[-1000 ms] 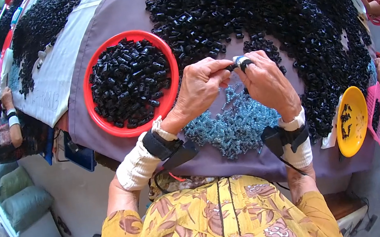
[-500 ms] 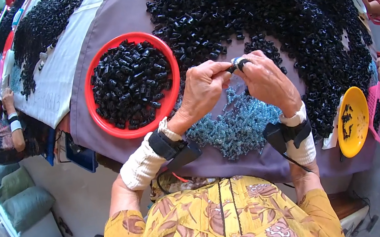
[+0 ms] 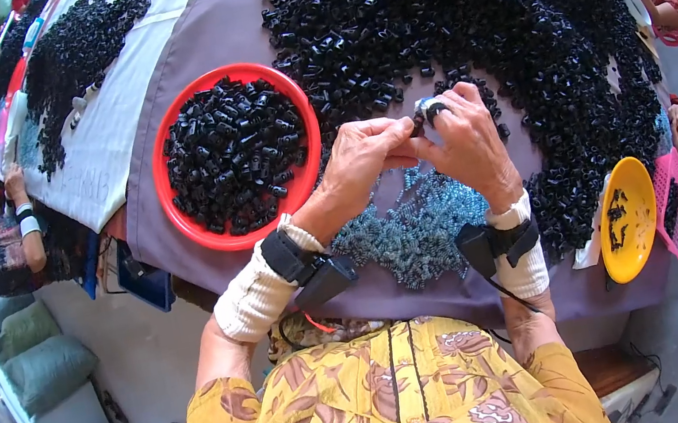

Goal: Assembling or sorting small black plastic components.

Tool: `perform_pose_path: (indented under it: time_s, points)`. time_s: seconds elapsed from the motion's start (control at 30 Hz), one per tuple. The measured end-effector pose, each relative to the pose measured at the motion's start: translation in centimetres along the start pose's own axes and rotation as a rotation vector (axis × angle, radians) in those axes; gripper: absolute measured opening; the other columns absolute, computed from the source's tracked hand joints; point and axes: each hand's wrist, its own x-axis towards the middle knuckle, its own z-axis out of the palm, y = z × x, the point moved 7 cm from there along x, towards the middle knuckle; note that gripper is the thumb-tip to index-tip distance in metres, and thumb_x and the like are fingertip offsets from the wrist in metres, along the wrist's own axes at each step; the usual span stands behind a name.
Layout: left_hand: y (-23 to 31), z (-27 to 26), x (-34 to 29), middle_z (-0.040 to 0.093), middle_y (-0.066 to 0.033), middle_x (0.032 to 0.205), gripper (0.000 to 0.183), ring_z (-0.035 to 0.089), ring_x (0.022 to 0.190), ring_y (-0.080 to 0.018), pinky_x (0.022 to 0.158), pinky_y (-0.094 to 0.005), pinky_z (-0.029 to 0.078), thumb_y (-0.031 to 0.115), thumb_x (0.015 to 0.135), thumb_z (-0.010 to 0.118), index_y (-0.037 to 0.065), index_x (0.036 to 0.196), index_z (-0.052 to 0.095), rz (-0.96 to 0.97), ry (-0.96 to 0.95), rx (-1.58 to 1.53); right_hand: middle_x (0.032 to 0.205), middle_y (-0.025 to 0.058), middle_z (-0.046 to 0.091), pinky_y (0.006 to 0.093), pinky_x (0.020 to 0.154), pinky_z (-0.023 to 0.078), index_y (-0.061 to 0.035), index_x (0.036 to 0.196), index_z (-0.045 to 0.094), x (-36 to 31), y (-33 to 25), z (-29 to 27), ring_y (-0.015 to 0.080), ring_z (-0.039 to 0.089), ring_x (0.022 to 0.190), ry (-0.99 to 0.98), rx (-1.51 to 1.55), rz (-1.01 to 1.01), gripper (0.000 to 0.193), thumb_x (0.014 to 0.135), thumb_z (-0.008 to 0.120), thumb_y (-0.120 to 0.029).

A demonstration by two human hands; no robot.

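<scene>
Both hands meet above the bench: the left hand point(image 3: 362, 158) and right hand point(image 3: 467, 145) pinch one small black part point(image 3: 427, 112) between their fingertips. Blue springs point(image 3: 415, 235) lie just below the grip, a red bowl point(image 3: 178, 216) of parts left, the black heap point(image 3: 505, 22) beyond.

A small hand-assembly workshop. A long cloth-covered table point(image 3: 178, 55) carries a huge heap of small black parts point(image 3: 486, 17) at twelve to two o'clock, a red bowl point(image 3: 176, 203) of them at ten, and a yellow dish point(image 3: 644, 237) at four. Other workers sit along both sides, over a bare concrete floor point(image 3: 157, 358).
</scene>
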Motion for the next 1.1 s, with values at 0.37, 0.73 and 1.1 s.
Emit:
perform_pose_path:
  time_s: [0.37,0.73,1.1]
  points:
    - [0.0,0.4,-0.1,0.065,-0.0065,0.084,0.024,0.063,0.077,-0.013,0.076,-0.0305,0.054,0.021,0.092,0.053,0.0,0.09,0.063,-0.015,-0.038,-0.165,0.062,0.0098,0.053,0.0377,0.071,0.041,-0.0025,0.057,0.053,0.1,0.0,-0.2,0.0269,0.054,0.065,0.07,0.052,0.008,0.024,0.062,0.071,-0.018]
    - [-0.8,0.4,0.2,0.064,-0.0087,0.088,0.026,0.063,0.08,-0.0155,0.077,-0.0338,0.054,0.022,0.093,0.05,-0.002,0.094,0.062,-0.055,-0.063,-0.218,0.061,0.0092,0.052,0.0358,0.067,0.041,-0.0026,0.056,0.051,-0.2,0.3,0.1,0.0265,0.051,0.062,0.093,0.157,0.002,0.025,0.062,0.071,-0.017]
    - [2.0,-2.7,-1.2,0.065,-0.0085,0.087,0.028,0.065,0.077,-0.0163,0.071,-0.0302,0.054,0.024,0.093,0.052,-0.002,0.1,0.061,0.127,0.151,-0.086,0.063,0.0089,0.057,0.0352,0.065,0.039,-0.0031,0.072,0.06,0.3,1.6,-0.8,0.0269,0.055,0.061,0.022,0.223,0.117,0.029,0.069,0.073,-0.028]
